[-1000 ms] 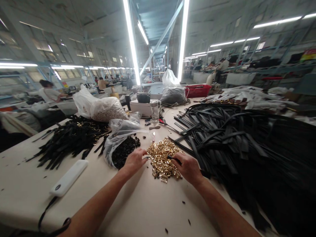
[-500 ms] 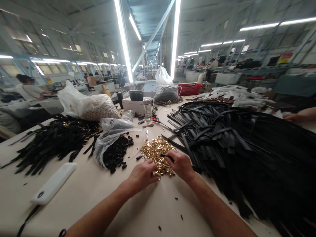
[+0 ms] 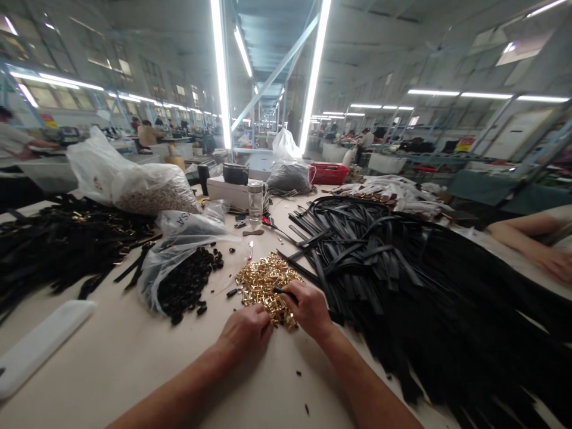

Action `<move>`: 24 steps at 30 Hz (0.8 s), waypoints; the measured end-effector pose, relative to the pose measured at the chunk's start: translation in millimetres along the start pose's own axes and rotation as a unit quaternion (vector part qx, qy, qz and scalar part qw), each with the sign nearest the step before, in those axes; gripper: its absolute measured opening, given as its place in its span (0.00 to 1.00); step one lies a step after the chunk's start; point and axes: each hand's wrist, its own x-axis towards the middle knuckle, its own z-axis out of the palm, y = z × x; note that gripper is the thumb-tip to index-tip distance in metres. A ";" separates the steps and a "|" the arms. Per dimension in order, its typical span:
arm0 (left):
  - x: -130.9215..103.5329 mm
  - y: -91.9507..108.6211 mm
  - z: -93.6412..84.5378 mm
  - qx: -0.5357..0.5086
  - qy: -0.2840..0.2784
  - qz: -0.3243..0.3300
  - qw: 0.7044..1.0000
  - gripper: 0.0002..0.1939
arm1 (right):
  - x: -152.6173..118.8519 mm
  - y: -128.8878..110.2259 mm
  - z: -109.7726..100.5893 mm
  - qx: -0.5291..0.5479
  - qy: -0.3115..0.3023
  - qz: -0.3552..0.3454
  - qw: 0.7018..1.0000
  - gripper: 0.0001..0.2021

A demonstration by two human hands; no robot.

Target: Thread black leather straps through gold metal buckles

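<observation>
In the middle of the table a heap of small gold metal buckles or loops [image 3: 263,277] is spread out. My left hand [image 3: 245,329] rests at its near left edge, fingers curled together; what they hold, if anything, is hidden. My right hand [image 3: 310,310] is over the heap's right side, closed around a slim black piece [image 3: 285,293] whose end points left; its exact kind is unclear. Small black pieces [image 3: 187,286] spill from a clear plastic bag [image 3: 149,262] left of my hands. A big pile of long black straps [image 3: 357,250] lies to the right.
Gold-fitted black straps [image 3: 58,250] and a white oblong device [image 3: 44,345] lie at the left. Farther back are a bulging plastic bag [image 3: 152,187], a glass jar [image 3: 255,205] and a red basket [image 3: 329,173]. Another person's arm [image 3: 529,238] rests at the right.
The view has turned right, so things sit farther left. My right hand still grips the black piece, and my left hand's fingers look more tightly gathered by the heap.
</observation>
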 end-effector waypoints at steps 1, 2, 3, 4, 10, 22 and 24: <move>1.4 -2.6 -0.4 -0.040 0.008 -0.011 0.999 0.12 | 0.0 0.3 0.1 0.000 0.000 -0.001 1.000 0.04; 2.8 -5.7 -1.1 -0.091 0.017 -0.031 0.995 0.12 | 0.1 0.6 0.2 0.001 0.000 -0.002 1.000 0.04; 4.1 -9.3 -2.0 -0.154 0.026 -0.062 0.986 0.12 | 0.1 0.9 0.2 0.002 0.002 -0.003 1.000 0.04; 5.2 -13.0 -3.1 -0.226 0.031 -0.102 0.968 0.12 | 0.2 1.1 0.2 0.003 0.003 -0.005 1.000 0.04; 9.9 -24.2 -13.1 -0.540 0.094 -0.273 0.791 0.17 | 0.6 -6.2 -0.7 0.028 0.022 -0.021 0.999 0.05; 10.2 -20.6 -16.4 -0.717 0.054 -0.313 0.621 0.19 | -2.6 -20.5 2.4 0.054 0.015 -0.040 0.998 0.05; 9.7 -20.8 -16.1 -0.720 0.046 -0.315 0.616 0.19 | -2.4 -19.1 3.3 0.053 0.015 -0.036 0.998 0.05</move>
